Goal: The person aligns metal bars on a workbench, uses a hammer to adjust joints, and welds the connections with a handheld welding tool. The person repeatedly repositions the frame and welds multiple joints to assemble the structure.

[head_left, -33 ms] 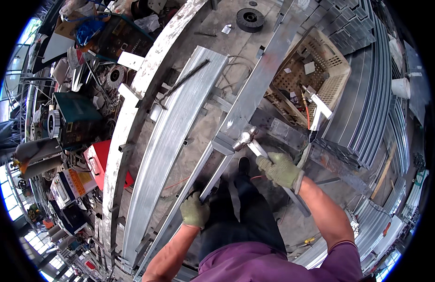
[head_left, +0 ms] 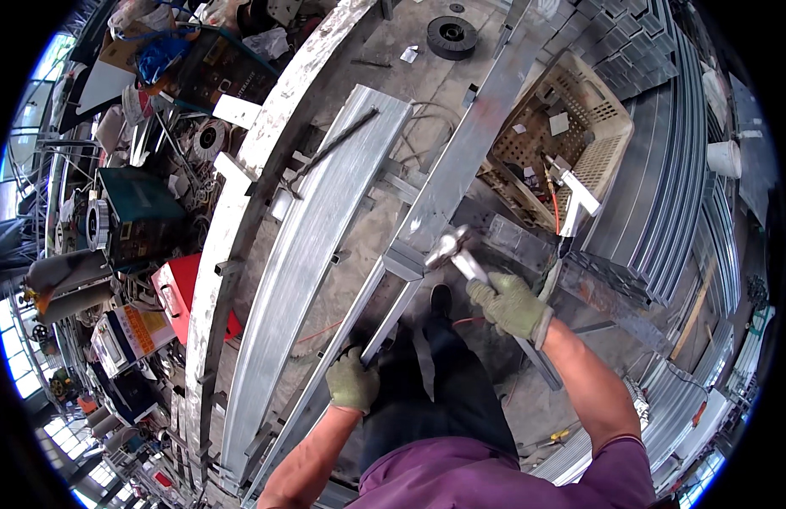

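My right hand [head_left: 510, 305], in a greenish work glove, is closed round the handle of a hammer [head_left: 469, 266]. The blurred hammer head is just right of a grey metal block [head_left: 404, 260], over the edge of a long steel beam [head_left: 452, 174]; I cannot tell whether it touches. My left hand [head_left: 352, 382], gloved alike, is closed on a narrow metal channel [head_left: 390, 321] that runs from the block toward me. Its fingertips are partly hidden.
A wide galvanized profile [head_left: 312, 225] lies left, a thin dark rod [head_left: 338, 148] across it. A beige plastic crate [head_left: 614, 127] with a white-handled tool [head_left: 580, 192] stands right, beside stacked metal profiles [head_left: 665, 187]. Left are a red box [head_left: 182, 293] and clutter. A black wheel-like disc [head_left: 452, 36] lies ahead.
The hammer head has shifted slightly right and away from the metal block, my right hand moving a little the same way. My left hand has stayed in place.
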Available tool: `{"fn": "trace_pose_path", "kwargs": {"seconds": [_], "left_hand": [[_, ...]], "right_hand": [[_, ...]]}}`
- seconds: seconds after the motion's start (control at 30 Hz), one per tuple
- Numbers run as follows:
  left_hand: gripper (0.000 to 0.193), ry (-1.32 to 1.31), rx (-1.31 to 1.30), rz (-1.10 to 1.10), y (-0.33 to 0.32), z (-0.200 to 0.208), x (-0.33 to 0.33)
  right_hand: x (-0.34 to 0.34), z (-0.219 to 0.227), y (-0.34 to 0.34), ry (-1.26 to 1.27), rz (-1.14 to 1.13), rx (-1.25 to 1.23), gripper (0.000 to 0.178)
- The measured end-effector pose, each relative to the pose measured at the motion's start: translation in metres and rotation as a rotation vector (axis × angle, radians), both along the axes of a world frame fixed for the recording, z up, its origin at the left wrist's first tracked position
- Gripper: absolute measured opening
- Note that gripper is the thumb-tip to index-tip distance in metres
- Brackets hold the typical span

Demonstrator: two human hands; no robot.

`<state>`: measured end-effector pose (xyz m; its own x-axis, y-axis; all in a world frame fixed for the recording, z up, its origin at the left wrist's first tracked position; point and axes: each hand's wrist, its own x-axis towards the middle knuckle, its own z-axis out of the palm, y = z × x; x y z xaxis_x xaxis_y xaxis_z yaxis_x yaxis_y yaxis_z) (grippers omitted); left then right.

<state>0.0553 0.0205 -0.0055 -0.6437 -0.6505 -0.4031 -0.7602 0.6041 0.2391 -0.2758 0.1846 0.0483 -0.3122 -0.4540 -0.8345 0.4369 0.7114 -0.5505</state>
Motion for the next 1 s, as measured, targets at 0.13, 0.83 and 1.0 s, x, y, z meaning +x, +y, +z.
{"fn": "trace_pose_path", "kwargs": {"seconds": [0.13,0.83,1.0], "left_hand": [[0.036,-0.055,0.000,0.009,0.001,0.000,-0.003],[0.038,-0.024,0.128,-0.061,-0.076,0.011,-0.068],[0.039,0.062,0.133,0.000,-0.069,0.011,-0.067]], "right_hand": [[-0.013,0.017,-0.001,0.059,-0.207,-0.061,0.045],[0.094,-0.006,0.063,-0.160,-0.283,0.020,0.039],[0.073,0.006,0.046,-0.060,-0.257,-0.073,0.044]]}}
